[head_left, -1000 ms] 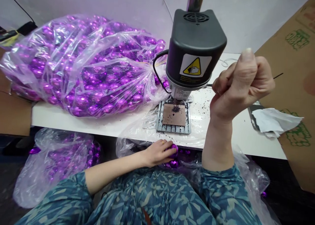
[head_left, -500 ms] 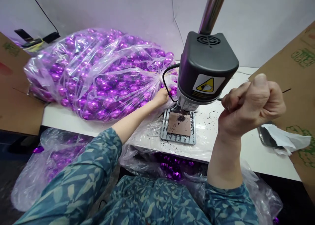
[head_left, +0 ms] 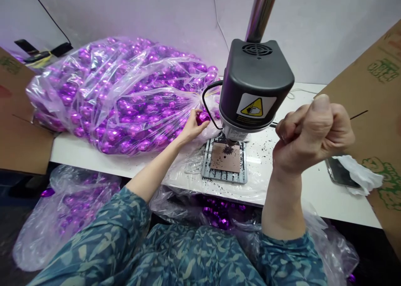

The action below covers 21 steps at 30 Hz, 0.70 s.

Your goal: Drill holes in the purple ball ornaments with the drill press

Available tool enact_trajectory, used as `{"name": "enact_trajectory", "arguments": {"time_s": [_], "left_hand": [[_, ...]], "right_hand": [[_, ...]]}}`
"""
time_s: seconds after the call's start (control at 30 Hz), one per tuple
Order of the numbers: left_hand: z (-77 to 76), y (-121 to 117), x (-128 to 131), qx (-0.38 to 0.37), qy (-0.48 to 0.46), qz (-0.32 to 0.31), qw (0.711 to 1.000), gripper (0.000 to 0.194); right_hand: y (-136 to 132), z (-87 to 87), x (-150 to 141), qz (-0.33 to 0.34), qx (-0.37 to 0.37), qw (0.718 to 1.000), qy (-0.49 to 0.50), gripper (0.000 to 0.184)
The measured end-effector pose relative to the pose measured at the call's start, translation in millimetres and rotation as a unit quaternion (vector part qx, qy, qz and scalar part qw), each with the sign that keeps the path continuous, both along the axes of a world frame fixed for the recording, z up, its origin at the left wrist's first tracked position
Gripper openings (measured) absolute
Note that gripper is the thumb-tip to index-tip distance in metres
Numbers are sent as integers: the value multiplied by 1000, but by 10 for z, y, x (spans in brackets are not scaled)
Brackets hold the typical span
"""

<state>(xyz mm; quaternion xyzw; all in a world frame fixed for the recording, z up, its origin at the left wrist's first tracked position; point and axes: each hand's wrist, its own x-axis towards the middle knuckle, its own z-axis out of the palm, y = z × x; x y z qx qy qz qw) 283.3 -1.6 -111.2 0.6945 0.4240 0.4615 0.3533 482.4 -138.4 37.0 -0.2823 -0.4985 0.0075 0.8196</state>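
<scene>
Bag point(head_left: 125, 98) left of drill point(head_left: 257, 69), neck gathered, likely against spills | left hand point(head_left: 190, 128) just left of drill, fingers pinching a ball point(head_left: 203, 117), I'd say for control | lever point(head_left: 273, 125) right of drill, right hand point(head_left: 310, 140) fisted there, seemingly for purchase

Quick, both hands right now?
Left hand: partly open, thumb and fingers around a purple faceted ball; whether gripped, can't tell.
Right hand: closed in a fist beside the drill press; anything inside it is hidden.

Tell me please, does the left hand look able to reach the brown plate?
Probably yes: the left hand is near the brown plate, whose front side looks open, though that hand seems to hold a purple ball.
</scene>
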Motion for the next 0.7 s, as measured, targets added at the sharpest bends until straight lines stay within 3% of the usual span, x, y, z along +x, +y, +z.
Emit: {"name": "enact_trajectory", "arguments": {"time_s": [0.13, 0.27, 0.47, 0.7], "left_hand": [[6, -477, -318, -153, -103, -98, 978, 52], [-60, -840, -277, -211, -132, -181, 951, 54], [-167, -999, -5, -149, -81, -143, 975, 61], [-276, -913, 161, -103, -26, -199, 974, 52]], "right_hand": [[23, -5, -21, -7, 9, 1000, 20, 51], [41, -13, -32, 1, 26, 999, 20, 49], [38, -38, -9, -16, 15, 999, -24, 44], [25, -52, -13, -29, 16, 998, -50, 42]]}}
